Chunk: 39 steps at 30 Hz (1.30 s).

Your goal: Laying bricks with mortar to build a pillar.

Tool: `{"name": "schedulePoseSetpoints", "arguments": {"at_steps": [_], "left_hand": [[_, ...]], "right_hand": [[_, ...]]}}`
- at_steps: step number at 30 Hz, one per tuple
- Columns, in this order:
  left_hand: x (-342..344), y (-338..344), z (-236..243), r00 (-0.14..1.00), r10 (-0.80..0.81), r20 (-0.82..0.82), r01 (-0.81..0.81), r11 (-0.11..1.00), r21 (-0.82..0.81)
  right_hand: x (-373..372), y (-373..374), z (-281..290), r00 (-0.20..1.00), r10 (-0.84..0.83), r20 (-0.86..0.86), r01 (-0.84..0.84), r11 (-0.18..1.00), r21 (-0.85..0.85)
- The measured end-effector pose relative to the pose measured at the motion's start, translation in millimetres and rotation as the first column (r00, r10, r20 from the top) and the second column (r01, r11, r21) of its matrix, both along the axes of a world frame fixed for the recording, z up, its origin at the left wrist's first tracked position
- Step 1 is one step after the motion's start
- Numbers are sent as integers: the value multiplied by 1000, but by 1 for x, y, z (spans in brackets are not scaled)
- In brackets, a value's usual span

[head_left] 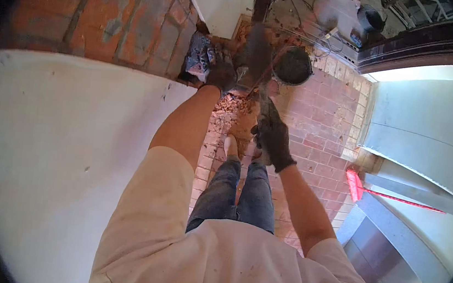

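My left hand point(222, 75), in a dark glove, grips the near right side of a mortar-smeared brick point(197, 55) at the end of the brick wall. Its fingertips are hard to make out against the dark surface. My right hand point(273, 135), gloved as well, is closed round the handle of a trowel point(257, 53). Smeared by motion, the trowel's dark blade points away from me, just right of my left hand. Close to the blade on the right stands a black bucket point(309, 73) with dark grey wet mortar in it.
Brick rubble point(230, 104) lies on the tiled floor point(318, 112) by my feet. Exposed brickwork point(123, 20) rises at the left above a white panel point(60, 151). Cables point(326, 37) and another bucket point(371, 18) lie beyond the doorway. At right is a red broom point(353, 183).
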<state>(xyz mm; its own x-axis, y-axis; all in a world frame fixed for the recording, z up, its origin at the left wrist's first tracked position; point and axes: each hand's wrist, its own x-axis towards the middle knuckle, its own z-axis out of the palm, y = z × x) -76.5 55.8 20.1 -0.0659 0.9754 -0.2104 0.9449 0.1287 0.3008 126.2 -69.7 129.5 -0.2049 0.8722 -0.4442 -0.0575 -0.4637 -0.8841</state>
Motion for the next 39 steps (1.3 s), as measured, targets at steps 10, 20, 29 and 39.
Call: {"name": "schedulePoseSetpoints", "arguments": {"at_steps": [10,20,29,39], "left_hand": [[-19,-135,7,968,-75,240,-69,840,538],[-57,-505,-47,793,608,50,-507,702,-500],[-70,-610,-72,985,146,-90,-168,932,-321],[-53,-585,-44,959,278,50,-243,901,-360]], "right_hand": [[132,-108,9,771,162,616,-231,972,33],[120,-7,-26,-19,156,988,-873,478,-92],[78,47,5,-28,26,999,-931,364,-36],[21,52,-20,101,-10,995,-934,343,98]]}}
